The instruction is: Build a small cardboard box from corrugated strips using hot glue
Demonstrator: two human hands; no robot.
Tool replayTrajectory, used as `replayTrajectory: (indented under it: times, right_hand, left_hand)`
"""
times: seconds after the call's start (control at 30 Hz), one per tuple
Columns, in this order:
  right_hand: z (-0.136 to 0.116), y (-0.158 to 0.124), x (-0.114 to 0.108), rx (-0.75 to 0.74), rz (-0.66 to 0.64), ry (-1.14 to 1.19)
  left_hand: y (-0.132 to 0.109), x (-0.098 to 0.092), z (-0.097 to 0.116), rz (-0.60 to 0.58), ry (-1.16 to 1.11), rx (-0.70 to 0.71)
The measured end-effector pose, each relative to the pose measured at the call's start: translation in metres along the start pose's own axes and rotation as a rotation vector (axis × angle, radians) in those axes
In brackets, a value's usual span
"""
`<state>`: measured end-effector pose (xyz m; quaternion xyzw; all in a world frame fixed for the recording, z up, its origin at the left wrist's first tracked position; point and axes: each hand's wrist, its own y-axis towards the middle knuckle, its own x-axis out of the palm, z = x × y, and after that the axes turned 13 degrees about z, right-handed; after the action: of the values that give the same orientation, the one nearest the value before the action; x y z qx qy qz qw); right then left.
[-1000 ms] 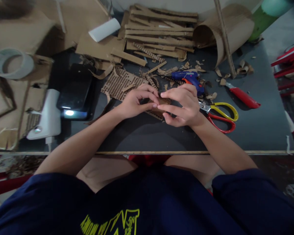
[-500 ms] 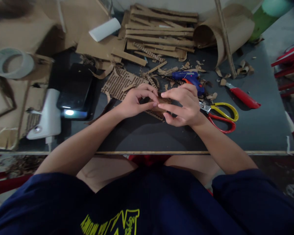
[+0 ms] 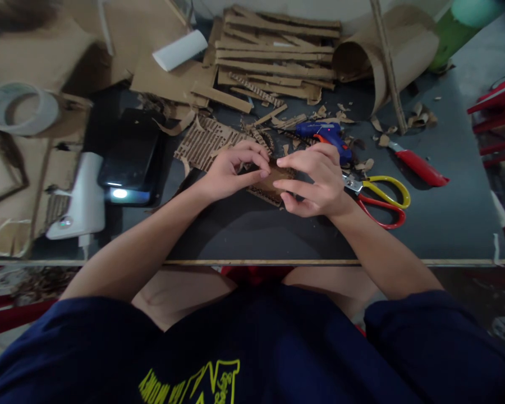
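A small brown cardboard piece (image 3: 278,182) with corrugated edges lies on the dark tabletop under my fingers. My left hand (image 3: 239,171) hovers over its left side, thumb and index tips brought close in a pinch. Whatever is between those tips, if anything, is too small to make out. On the right, my right hand (image 3: 315,179) has its fingers bent but spread apart, nothing visible between them. A ridged corrugated sheet (image 3: 210,143) lies just beyond my left hand. Behind my right hand rests a blue glue gun (image 3: 320,131), and scissors (image 3: 385,199) lie beside my right wrist.
Cardboard strips (image 3: 273,62) are stacked at the back, near a cardboard tube (image 3: 398,53). A red-handled knife (image 3: 421,167) lies right. At left are a tape roll (image 3: 21,109), a black device (image 3: 130,151) and a white device (image 3: 82,196). Cardboard scraps litter the middle.
The fingertips of my two hands, which met above the cardboard piece, have drawn slightly apart. More of the piece shows between them.
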<state>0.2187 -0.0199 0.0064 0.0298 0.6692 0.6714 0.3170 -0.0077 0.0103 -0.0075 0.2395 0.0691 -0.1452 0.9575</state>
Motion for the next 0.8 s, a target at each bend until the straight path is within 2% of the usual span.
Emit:
replayTrajectory:
  times: [0.13, 0.23, 0.33, 0.5, 0.6, 0.7, 0.8]
  right_hand:
    - [-0.001, 0.001, -0.001, -0.003, 0.008, -0.001]
    - [-0.002, 0.001, -0.004, 0.025, -0.105, -0.067]
    - [-0.004, 0.002, -0.005, 0.130, -0.236, -0.129]
    - [-0.006, 0.005, 0.000, 0.491, -0.330, -0.209]
    - [-0.005, 0.004, 0.003, 0.694, -0.493, -0.304]
    - [-0.003, 0.001, 0.004, 0.765, -0.628, -0.371]
    - [-0.004, 0.001, 0.005, 0.756, -0.657, -0.374]
  left_hand:
    - [-0.001, -0.001, 0.003, 0.004, -0.061, -0.023]
    - [-0.002, 0.000, 0.000, 0.044, -0.146, -0.038]
    - [-0.002, 0.003, -0.007, 0.132, -0.209, -0.055]
    - [0.001, 0.004, -0.010, 0.369, -0.014, -0.022]
    - [0.002, 0.000, -0.006, 0.393, 0.145, 0.022]
    - [0.000, -0.003, -0.005, 0.414, 0.251, 0.006]
    - [0.000, -0.004, -0.007, 0.436, 0.319, -0.081]
